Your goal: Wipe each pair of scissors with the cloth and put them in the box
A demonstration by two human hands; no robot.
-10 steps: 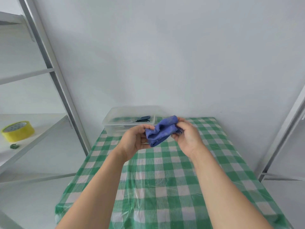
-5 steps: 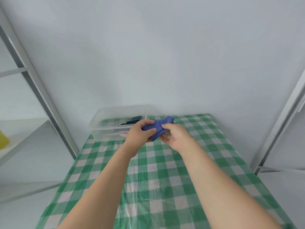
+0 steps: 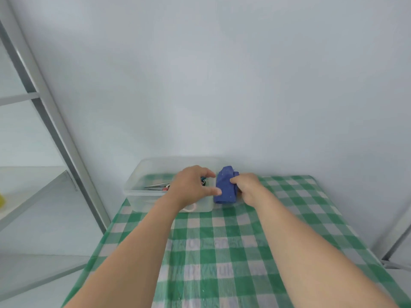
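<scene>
Surface: green-and-white checked table (image 3: 222, 252) under a glossy clear film, its far end pushed against a pale bare wall (image 3: 222, 85).
Right hand: the right hand (image 3: 246, 188) reaches to the far end of the table, thumb on top and fingers curled, clamped on the blue cloth.
Cloth: the blue cloth (image 3: 225, 187) is folded into a thick wad. Its lower edge is down on the table, just right of the box's right end wall; whether it touches the box I cannot tell.
Left hand: the left hand (image 3: 193, 185) is palm down over the right part of the box. Forefinger and thumb are spread apart and point toward the cloth, with nothing between them. The thumb tip is just beside the cloth's left edge; contact cannot be told.
Box: the clear plastic box (image 3: 138, 193) has no lid and sits at the table's far left corner, its long side along the wall.
Scissors: the scissors (image 3: 155, 186) lie inside the box, silver blades pointing left, with a red-and-black grip by the left hand. A dark-and-blue handle (image 3: 203, 181) shows under the left fingers. The number of pairs cannot be told.
Forearms: both are bare and run up from the bottom edge.
Left side: a grey metal shelf rack (image 3: 44, 107) has pale boards, and a yellow sliver (image 3: 1, 200) shows at the picture's edge.
Right side: another grey metal frame (image 3: 395, 250) stands beside the table.
</scene>
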